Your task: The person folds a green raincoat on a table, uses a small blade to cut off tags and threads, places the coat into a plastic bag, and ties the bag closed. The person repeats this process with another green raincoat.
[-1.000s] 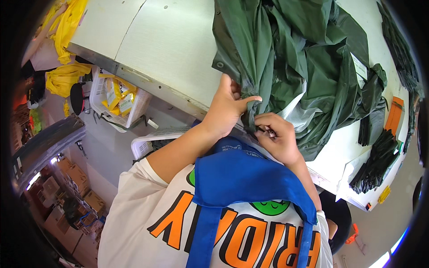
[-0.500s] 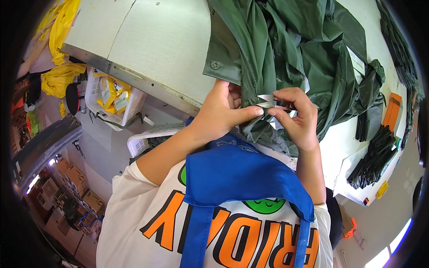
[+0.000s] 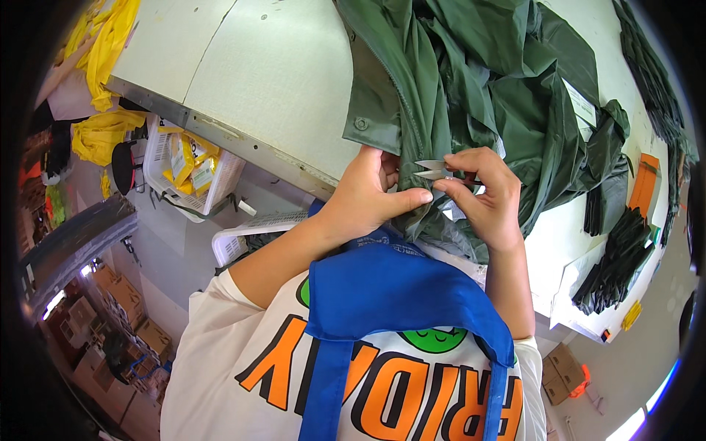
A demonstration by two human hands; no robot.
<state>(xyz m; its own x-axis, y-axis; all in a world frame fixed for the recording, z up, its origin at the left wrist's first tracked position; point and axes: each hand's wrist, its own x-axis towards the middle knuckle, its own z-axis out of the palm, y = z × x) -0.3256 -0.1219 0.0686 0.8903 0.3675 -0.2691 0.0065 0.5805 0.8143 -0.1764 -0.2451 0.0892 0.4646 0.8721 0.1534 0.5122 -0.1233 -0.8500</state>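
A dark green waterproof jacket [image 3: 456,95] lies bunched over the near part of the table, with a zip and a round snap button [image 3: 361,123] along its front flap. My left hand [image 3: 370,187] is closed on the jacket's edge below that flap; the thumb lies on top and the other fingers are partly hidden by the cloth. Small metal thread snips [image 3: 432,170] sit in my right hand [image 3: 488,192], pinched between thumb and fingers. Their two pointed blades are apart and point left, over the fabric by the zip and just above my left thumb.
The pale table [image 3: 276,66] stretches away to the left. Beside it stands a white basket [image 3: 157,158] of yellow packets, with another white basket [image 3: 224,242] nearer me. Black folded bundles [image 3: 612,257] and an orange strip [image 3: 644,184] lie at right. Another person's arm [image 3: 66,73] handles yellow cloth.
The snips' blades have shifted slightly left and now spread wider over the fabric. My left hand keeps its hold on the jacket, and the view has moved a little.
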